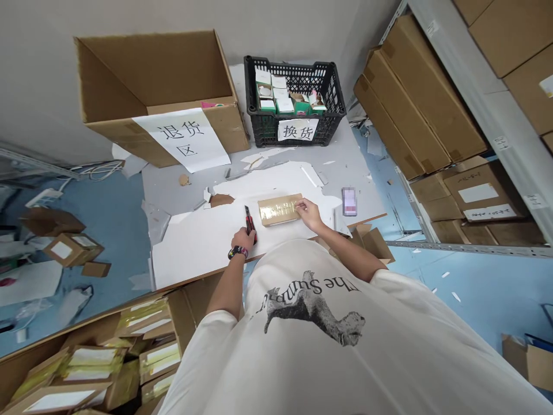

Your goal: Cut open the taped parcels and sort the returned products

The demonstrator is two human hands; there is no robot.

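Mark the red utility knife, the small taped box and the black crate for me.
Red utility knife (pixel 249 221): head view, on its handle.
Small taped box (pixel 277 211): head view, middle of its taped top face.
Black crate (pixel 266 129): head view, left part of its front wall.

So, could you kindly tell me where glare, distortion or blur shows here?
Head view: glare streaks the flat brown cardboard package; head view: wide-angle distortion seems to tilt the grey metal shelving; head view: the pinkish rectangular phone screen looks pixelated.
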